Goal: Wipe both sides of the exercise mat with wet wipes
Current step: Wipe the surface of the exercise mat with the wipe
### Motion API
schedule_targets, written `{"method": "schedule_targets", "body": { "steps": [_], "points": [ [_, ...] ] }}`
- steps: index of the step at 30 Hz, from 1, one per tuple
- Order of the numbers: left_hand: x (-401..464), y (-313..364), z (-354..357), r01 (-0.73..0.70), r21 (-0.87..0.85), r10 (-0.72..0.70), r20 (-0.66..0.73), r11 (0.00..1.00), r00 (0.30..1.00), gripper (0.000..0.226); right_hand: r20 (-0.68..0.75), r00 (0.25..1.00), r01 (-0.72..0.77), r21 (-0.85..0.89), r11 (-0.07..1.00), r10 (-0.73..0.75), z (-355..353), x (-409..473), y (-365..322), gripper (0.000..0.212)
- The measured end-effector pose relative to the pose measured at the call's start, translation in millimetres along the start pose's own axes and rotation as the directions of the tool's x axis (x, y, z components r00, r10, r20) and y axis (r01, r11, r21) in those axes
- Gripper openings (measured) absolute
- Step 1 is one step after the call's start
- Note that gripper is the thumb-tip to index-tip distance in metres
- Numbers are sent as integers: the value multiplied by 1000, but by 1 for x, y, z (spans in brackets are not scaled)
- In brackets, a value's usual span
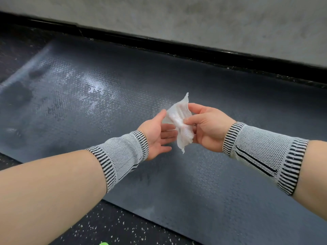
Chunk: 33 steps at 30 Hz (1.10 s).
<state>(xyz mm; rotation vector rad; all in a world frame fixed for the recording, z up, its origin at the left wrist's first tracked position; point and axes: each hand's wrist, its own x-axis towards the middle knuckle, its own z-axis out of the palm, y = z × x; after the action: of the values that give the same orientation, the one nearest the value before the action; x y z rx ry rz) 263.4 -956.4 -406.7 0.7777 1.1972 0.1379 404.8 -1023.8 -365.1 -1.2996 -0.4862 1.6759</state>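
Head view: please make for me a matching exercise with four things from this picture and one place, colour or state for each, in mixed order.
Things:
1. wet wipe
2. exercise mat
3. left hand
4. floor

States:
A. dark with white speckles
B. open, palm turned up beside the wipe
C. white, crumpled, held above the mat
D. grey, textured, lying flat with wet patches

Pairs: 1-C, 2-D, 3-B, 4-A

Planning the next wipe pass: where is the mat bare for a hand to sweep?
The mat lies bare on both sides of the hands: a wet, shiny stretch toward its left end, and a duller one on the right, up to the black baseboard. Mid-mat, the right hand pinches the wet wipe above it; the left hand is open.
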Motion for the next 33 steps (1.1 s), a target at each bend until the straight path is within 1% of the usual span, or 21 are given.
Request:
{"method": "schedule_targets", "body": {
  "steps": [3, 5, 7, 9, 11, 14, 16, 19, 21, 22, 24, 26, 28, 29, 30, 31, 32, 33],
  "points": [
    [-3, 1, 3, -37, -95, 45, 74, 995, 996, 81, 112, 994, -9, 22, 1000, 6, 3, -2, -1, 49],
    [-9, 2, 6, -36, -139, 58, 155, 990, 986, 85, 98, 995, -3, 4, 1000, 3, 0, 0, 0, 52],
    [-15, 5, 8, -39, -166, 74, 210, 985, 975, 80, 26, 1000, 13, -46, 999, -11, -7, 2, 1, 50],
    [-17, 7, 10, -62, -181, 95, 180, 981, 979, 60, -34, 999, 22, -93, 995, -25, -14, 2, 2, 50],
    [-15, 6, 10, -84, -184, 106, 113, 979, 988, 43, -69, 997, 28, -129, 991, -37, -17, 1, 3, 51],
    [-11, 6, 7, -86, -203, 104, 79, 975, 991, 39, -190, 980, 16, -175, 984, -50, -19, 1, 6, 49],
    [-11, 9, 6, -82, -238, 110, 105, 968, 988, 41, -210, 978, -38, -149, 988, 6, -20, 1, 10, 46],
    [-15, 14, 1, -76, -226, 122, 195, 971, 973, 43, -190, 972, -171, -152, 974, 141, -23, 0, 17, 32],
    [-16, 14, 1, -93, -206, 138, 217, 974, 966, 40, -183, 969, -190, -126, 974, 165, -24, 0, 18, 23],
    [-15, 13, 0, -111, -182, 147, 195, 977, 970, 39, -176, 973, -172, -121, 978, 149, -24, 0, 17, 19],
    [-12, 11, 2, -132, -112, 144, 103, 985, 984, 38, -193, 977, -121, -134, 983, 94, -24, 3, 16, 9],
    [-8, 9, 4, -137, -71, 137, -3, 988, 991, 37, -247, 968, -79, -163, 983, 37, -24, 6, 15, 10],
    [-2, 8, 0, -191, -51, 186, -95, 980, 978, 48, -296, 955, -47, -190, 981, -12, -27, 9, 14, 15],
    [0, 8, -1, -226, -3, 224, -112, 974, 968, 58, -312, 950, -35, -215, 976, -35, -28, 10, 13, 15],
    [1, 7, -2, -265, 89, 273, -100, 960, 957, 64, -327, 942, -18, -259, 966, -70, -29, 10, 13, 13],
    [1, 6, -2, -305, 201, 326, -78, 931, 942, 62, -344, 931, 3, -337, 942, -125, -29, 10, 13, 12],
    [1, 6, -2, -341, 315, 376, -55, 886, 925, 50, -358, 913, 22, -437, 899, -197, -30, 10, 13, 13],
    [0, 6, -1, -372, 424, 429, -44, 826, 902, 33, -362, 892, 36, -542, 840, -272, -31, 9, 13, 15]
  ]
}}
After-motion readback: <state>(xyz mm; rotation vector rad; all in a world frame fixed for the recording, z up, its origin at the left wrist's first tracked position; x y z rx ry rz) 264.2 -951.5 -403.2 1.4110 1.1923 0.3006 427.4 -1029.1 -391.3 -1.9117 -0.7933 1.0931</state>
